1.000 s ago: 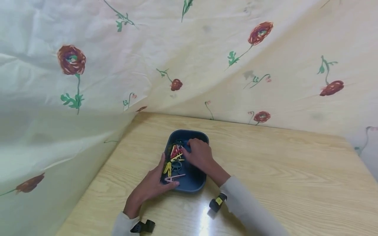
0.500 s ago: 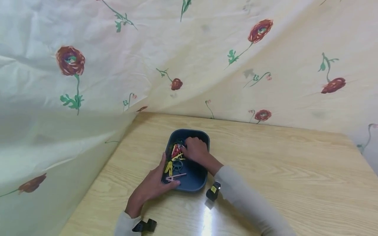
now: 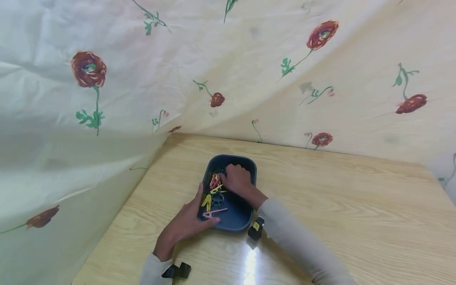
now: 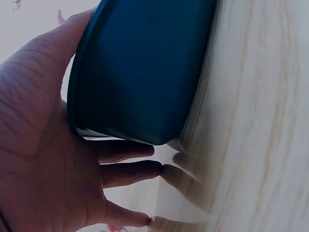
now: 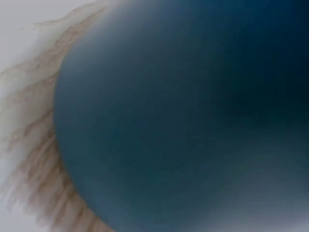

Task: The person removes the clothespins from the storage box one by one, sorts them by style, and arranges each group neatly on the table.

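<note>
A dark blue plastic bin [image 3: 238, 215] stands on the table, holding several clothespins. My left hand [image 3: 188, 219] rests against its near left corner, thumb along the front rim and straight fingers down the left side, as the left wrist view shows too. My right hand [image 3: 238, 179] reaches into the far right part with bent fingers; its fingertips are hidden, so I cannot tell whether they hold anything. Beside it lie a red clothespin [image 3: 214, 181] and a yellow one. Nearer are another yellow clothespin [image 3: 207, 202], a dark green ring-shaped thing [image 3: 218, 193] and a pink clothespin [image 3: 210, 215].
The light wood table [image 3: 338, 206] stretches far to the right of the bin. A flower-printed cloth [image 3: 249, 79] hangs behind and along the left side. The right wrist view is mostly filled by the bin's blurred wall [image 5: 145, 121].
My right hand has shifted slightly within the bin, its wrist and forearm lower and a little to the left. The left hand keeps its hold place. The head view has turned slightly.
</note>
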{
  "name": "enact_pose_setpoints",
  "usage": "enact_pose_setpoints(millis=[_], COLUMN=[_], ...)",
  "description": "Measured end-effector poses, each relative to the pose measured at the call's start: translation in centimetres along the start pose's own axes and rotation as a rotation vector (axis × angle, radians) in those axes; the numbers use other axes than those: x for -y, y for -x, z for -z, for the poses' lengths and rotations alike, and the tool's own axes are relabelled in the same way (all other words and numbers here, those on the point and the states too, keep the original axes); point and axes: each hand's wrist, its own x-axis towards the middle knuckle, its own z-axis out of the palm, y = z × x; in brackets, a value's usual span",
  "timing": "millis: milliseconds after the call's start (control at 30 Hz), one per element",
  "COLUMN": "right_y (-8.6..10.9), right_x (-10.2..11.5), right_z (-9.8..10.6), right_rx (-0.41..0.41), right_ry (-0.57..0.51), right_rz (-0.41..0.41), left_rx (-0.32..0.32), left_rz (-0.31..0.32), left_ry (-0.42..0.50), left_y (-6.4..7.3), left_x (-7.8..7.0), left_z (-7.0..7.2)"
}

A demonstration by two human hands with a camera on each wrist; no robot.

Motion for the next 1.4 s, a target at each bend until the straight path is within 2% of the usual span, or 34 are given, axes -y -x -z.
enact_pose_setpoints(millis=[300, 533, 667, 800, 1000, 1233, 1400], right_y=[-0.2, -0.1, 0.4, 1.1, 1.8, 2.6, 3.1], right_x=[0.2, 0.0, 0.0, -0.2, -0.8, -2.5, -4.0], right_z=[0.2, 0.4, 0.9, 1.4, 1.8, 2.4, 2.6], right_rx=[-0.063, -0.201, -0.261, -0.319, -0.464, -0.626, -0.682], right_ry=[0.066, 0.062, 0.089, 0.128, 0.173, 0.187, 0.178], right_rz=[-0.005, 0.055, 0.074, 0.090, 0.125, 0.226, 0.217], left_rx=[0.011, -0.005, -0.014, -0.012, -0.014, -0.019, -0.021], left_rz=[0.026, 0.028, 0.008, 0.016, 0.035, 0.056, 0.048], left_ry=[-0.005, -0.007, -0.004, -0.005, -0.023, -0.022, -0.022], left_y=[-0.2, 0.1, 0.1, 0.2, 0.3, 0.5, 0.4], left_x=[-0.1, -0.2, -0.2, -0.1, -0.3, -0.6, -0.5], left_z=[-0.1, 0.2, 0.1, 0.0, 0.1, 0.2, -0.1])
